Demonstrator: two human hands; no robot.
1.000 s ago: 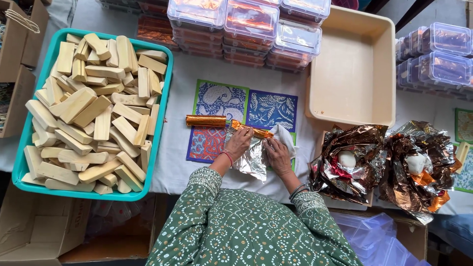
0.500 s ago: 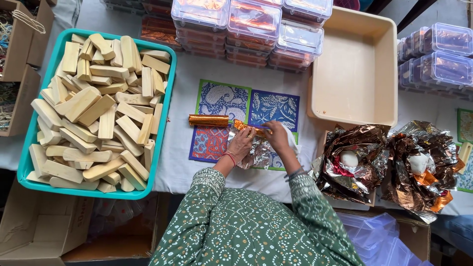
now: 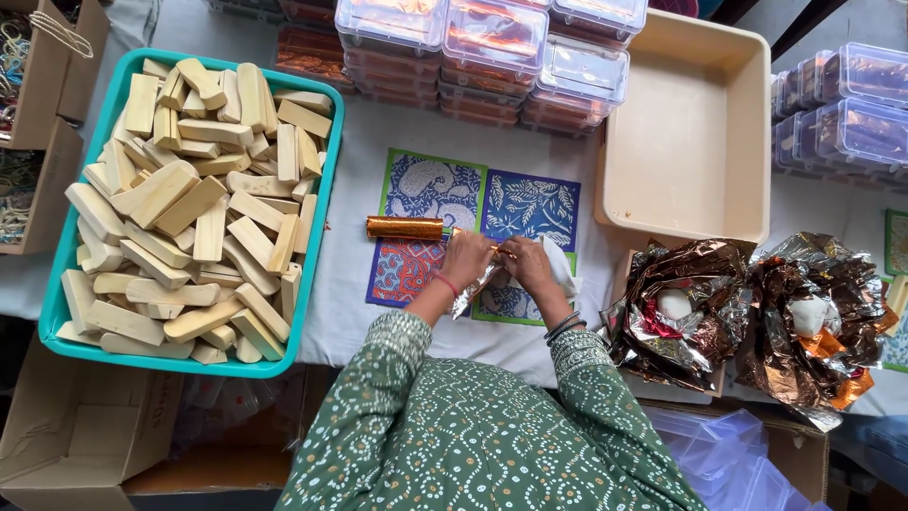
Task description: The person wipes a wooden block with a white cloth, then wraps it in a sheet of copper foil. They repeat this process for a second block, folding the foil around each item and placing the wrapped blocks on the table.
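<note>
My left hand [image 3: 466, 259] and my right hand [image 3: 526, 264] are close together over a patterned blue and green mat [image 3: 430, 189], both gripping a sheet of shiny foil [image 3: 476, 287] wrapped around something I cannot see. The foil shows silver below my hands and orange between them. A finished orange foil-wrapped stick [image 3: 405, 227] lies on the mat just left of my left hand. A teal tray [image 3: 320, 242] piled with several pale wooden blocks [image 3: 189, 203] stands to the left.
An empty cream tray [image 3: 747, 123] sits at the upper right. Stacked clear lidded boxes [image 3: 492, 43] line the back, with more boxes [image 3: 842, 95] at far right. Crumpled foil heaps [image 3: 747, 312] lie to the right. Cardboard boxes [image 3: 76, 435] stand below the table.
My hands have drawn together and moved slightly up over the foil, which is now folded tighter around what it covers. The wrapped stick has not moved.
</note>
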